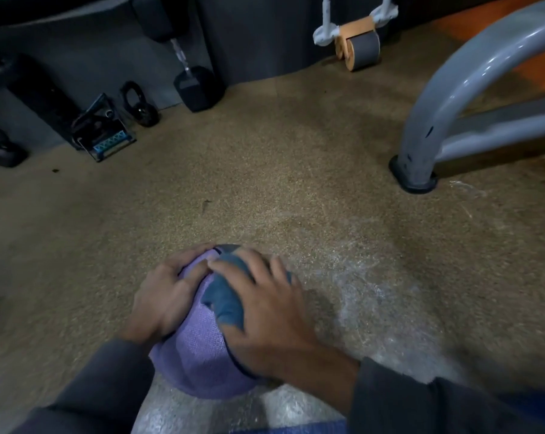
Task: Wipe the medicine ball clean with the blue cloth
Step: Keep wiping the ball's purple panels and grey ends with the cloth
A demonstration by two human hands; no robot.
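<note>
A purple textured medicine ball (199, 355) sits on the floor at the bottom centre of the head view. My left hand (164, 292) rests on its left side with the fingers spread over the top. My right hand (264, 305) lies flat on the right side and presses the blue cloth (227, 299) against the ball. The cloth is bunched under my palm and fingers, with part of it showing between my two hands. The right half of the ball is hidden by that hand.
Brown speckled gym flooring (280, 183) stretches ahead. A grey curved machine frame (427, 120) stands at the right. A black dumbbell (196, 86), a small kettlebell (142, 108) and a wheel roller (358, 50) lie along the far wall.
</note>
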